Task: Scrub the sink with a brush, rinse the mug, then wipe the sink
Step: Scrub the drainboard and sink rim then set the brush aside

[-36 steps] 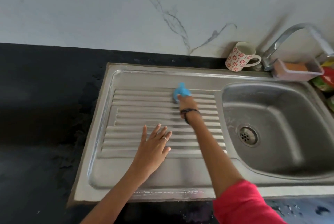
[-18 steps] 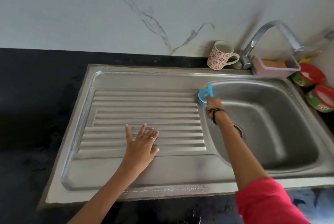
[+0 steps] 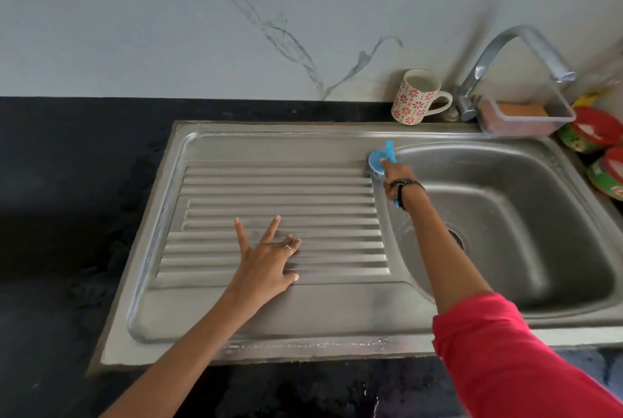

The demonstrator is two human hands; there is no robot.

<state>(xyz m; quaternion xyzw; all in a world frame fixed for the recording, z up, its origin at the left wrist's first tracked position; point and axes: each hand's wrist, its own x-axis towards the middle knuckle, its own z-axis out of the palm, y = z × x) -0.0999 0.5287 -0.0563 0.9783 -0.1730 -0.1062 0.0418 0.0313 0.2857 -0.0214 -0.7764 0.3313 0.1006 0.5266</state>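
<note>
Stainless steel, dull and streaked, makes up the sink (image 3: 337, 144), with a ribbed drainboard on the left and a deep basin on the right, set into a black counter (image 3: 67, 181). The right hand (image 3: 396, 178) grips a small blue brush (image 3: 381, 158), fingers curled round it, pressing its head on the ridge between drainboard and basin, at the back. The left hand (image 3: 266, 255) rests flat on the ribs, fingers spread and straight. A white mug (image 3: 414, 97) with red flowers stands upright on the counter behind the sink, just beside the tap (image 3: 488, 56).
</note>
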